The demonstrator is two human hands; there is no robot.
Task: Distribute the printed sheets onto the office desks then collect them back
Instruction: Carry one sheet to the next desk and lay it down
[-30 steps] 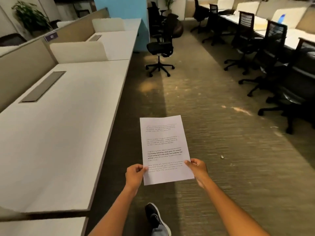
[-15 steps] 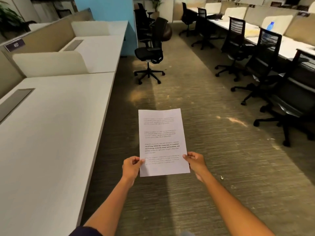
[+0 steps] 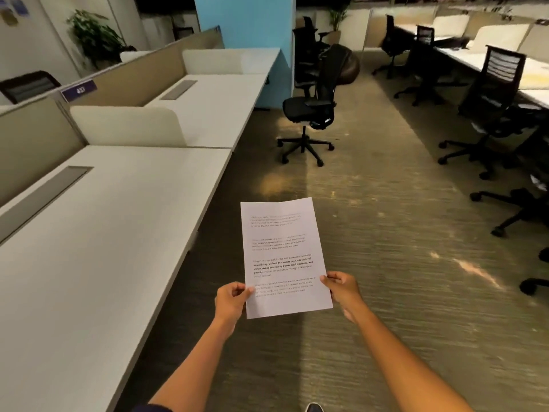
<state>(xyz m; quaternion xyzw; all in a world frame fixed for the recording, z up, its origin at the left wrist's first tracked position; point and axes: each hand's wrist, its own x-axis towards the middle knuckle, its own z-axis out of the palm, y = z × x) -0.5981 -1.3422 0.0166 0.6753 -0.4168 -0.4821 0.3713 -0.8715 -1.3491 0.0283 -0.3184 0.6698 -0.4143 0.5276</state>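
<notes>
I hold the printed sheets (image 3: 282, 254), white paper with black paragraphs of text, flat in front of me over the carpeted aisle. My left hand (image 3: 231, 301) pinches the lower left edge and my right hand (image 3: 341, 291) pinches the lower right edge. How many sheets are in the stack cannot be told. A long white office desk (image 3: 98, 233) runs along my left, its edge close to the paper. A second white desk (image 3: 214, 108) lies beyond a low cream divider (image 3: 127, 126).
A black swivel chair (image 3: 312, 111) stands in the aisle ahead, near a blue pillar (image 3: 246, 22). More black chairs (image 3: 493, 114) line desks on the right. Tan partitions (image 3: 38, 126) back the left desks. The carpet aisle (image 3: 371, 233) runs forward between the rows.
The view has moved forward along the aisle and turned a little left; the desks and swivel chair appear nearer. Both hands keep the same hold on the sheets.
</notes>
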